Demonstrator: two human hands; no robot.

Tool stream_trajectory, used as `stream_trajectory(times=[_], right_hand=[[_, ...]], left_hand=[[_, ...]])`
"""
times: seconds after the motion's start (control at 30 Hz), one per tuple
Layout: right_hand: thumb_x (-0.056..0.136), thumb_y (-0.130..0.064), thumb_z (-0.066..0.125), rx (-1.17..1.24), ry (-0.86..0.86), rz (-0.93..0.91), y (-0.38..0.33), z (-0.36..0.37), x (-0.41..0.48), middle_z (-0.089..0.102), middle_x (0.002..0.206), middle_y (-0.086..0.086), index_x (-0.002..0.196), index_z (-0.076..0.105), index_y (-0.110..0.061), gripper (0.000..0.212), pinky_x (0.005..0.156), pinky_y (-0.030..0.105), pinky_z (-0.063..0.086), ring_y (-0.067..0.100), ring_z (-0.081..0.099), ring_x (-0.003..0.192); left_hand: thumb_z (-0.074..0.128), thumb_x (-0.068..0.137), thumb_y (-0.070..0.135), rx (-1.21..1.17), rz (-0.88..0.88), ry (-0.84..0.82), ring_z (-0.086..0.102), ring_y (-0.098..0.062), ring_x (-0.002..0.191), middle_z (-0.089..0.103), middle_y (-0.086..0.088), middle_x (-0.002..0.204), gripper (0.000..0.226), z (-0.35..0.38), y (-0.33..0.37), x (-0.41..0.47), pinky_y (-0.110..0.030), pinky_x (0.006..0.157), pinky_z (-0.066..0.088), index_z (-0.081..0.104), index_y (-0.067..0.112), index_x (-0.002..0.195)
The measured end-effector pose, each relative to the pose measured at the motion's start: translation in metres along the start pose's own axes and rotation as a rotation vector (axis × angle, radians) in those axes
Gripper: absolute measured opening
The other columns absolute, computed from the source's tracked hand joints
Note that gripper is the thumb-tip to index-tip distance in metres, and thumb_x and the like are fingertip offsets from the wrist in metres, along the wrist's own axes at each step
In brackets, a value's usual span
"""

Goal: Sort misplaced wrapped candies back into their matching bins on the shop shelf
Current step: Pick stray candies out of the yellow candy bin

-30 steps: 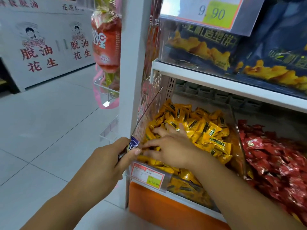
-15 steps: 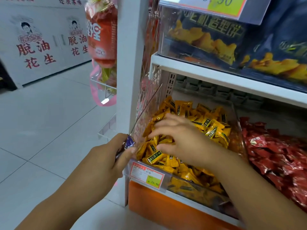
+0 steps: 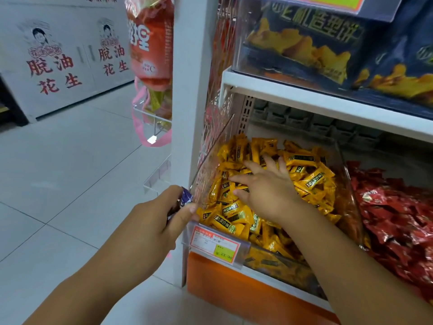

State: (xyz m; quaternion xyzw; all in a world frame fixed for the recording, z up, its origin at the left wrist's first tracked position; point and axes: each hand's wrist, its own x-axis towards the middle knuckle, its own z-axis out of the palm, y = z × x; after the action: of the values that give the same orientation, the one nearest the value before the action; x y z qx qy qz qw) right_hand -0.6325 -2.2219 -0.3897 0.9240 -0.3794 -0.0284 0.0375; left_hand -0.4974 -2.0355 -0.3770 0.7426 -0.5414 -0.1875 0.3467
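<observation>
Head view showed the right hand (image 3: 269,186) spread flat, fingers pointing away over yellow foil-wrapped candies (image 3: 309,179) inside the clear plastic bin (image 3: 281,261), while the left hand (image 3: 152,221), just outside its left front corner, pinched a small purple-wrapped candy (image 3: 185,199).

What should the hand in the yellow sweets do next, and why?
Probably rake the right hand sideways through the yellow candies to uncover any odd wrapper. It lies spread on the pile, gripping nothing, and only yellow wrappers show around it. The left hand pinches a purple-wrapped candy beside the front corner of the clear bin, so strays seem to turn up here.
</observation>
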Motion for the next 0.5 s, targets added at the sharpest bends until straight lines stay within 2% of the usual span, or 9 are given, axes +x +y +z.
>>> stream_trajectory(times=[0.07,0.13,0.17,0.23,0.3,0.37,0.5], right_hand=[[0.093,-0.054,0.049,0.130,0.002,-0.079,-0.002,-0.006,-0.005,0.028,0.154,-0.012,0.126,0.053,-0.052,0.033,0.116,0.055,-0.005,0.028,0.003,0.147],[0.087,-0.048,0.062,0.337,-0.084,-0.244,-0.013,-0.009,-0.010,0.034,0.150,-0.017,0.116,0.061,-0.051,0.029,0.117,0.051,-0.003,0.017,0.002,0.147],[0.087,-0.042,0.065,0.371,-0.158,-0.324,-0.021,-0.008,-0.011,0.035,0.149,-0.019,0.117,0.061,-0.050,0.032,0.117,0.051,-0.006,0.014,0.001,0.147],[0.088,-0.027,0.063,0.246,-0.278,-0.399,-0.033,0.002,-0.008,0.035,0.149,-0.018,0.126,0.054,-0.052,0.046,0.113,0.057,-0.015,0.015,-0.004,0.147],[0.088,-0.027,0.061,0.118,-0.276,-0.359,-0.038,0.009,-0.001,0.035,0.148,-0.015,0.126,0.052,-0.056,0.048,0.109,0.064,-0.017,0.020,-0.003,0.147],[0.087,-0.038,0.062,0.057,-0.190,-0.290,-0.035,0.009,0.003,0.033,0.149,-0.013,0.122,0.053,-0.057,0.041,0.108,0.068,-0.014,0.024,0.001,0.146],[0.092,-0.051,0.051,-0.038,0.030,-0.051,-0.006,0.000,0.010,0.028,0.152,-0.009,0.128,0.044,-0.060,0.037,0.113,0.062,-0.003,0.031,0.004,0.145]], left_hand=[[0.024,0.073,0.061,0.002,-0.008,-0.009,0.057,0.010,0.069,0.050,0.046,0.064,0.048,0.001,-0.001,-0.001,-0.007,0.053,0.042,0.049,0.036,0.105],[0.023,0.073,0.063,0.005,-0.002,-0.014,0.058,0.009,0.070,0.051,0.046,0.068,0.050,0.000,-0.003,-0.001,-0.008,0.056,0.043,0.048,0.037,0.106],[0.022,0.072,0.065,0.006,0.004,-0.009,0.058,0.007,0.070,0.053,0.043,0.069,0.051,-0.001,-0.004,0.000,-0.009,0.058,0.043,0.049,0.036,0.105],[0.021,0.069,0.069,-0.002,0.013,0.017,0.059,0.002,0.067,0.057,0.035,0.069,0.055,-0.001,-0.005,0.001,-0.012,0.059,0.044,0.050,0.033,0.098],[0.020,0.068,0.070,-0.003,0.018,0.029,0.059,0.000,0.065,0.058,0.030,0.069,0.056,0.000,-0.005,0.002,-0.014,0.058,0.044,0.050,0.030,0.093],[0.021,0.068,0.069,-0.005,-0.003,0.025,0.058,0.001,0.064,0.058,0.032,0.068,0.054,0.000,-0.005,0.001,-0.013,0.056,0.043,0.051,0.030,0.092],[0.021,0.068,0.068,-0.002,-0.026,0.003,0.058,0.001,0.064,0.057,0.033,0.067,0.054,-0.003,-0.005,-0.003,-0.012,0.053,0.042,0.051,0.032,0.094]])
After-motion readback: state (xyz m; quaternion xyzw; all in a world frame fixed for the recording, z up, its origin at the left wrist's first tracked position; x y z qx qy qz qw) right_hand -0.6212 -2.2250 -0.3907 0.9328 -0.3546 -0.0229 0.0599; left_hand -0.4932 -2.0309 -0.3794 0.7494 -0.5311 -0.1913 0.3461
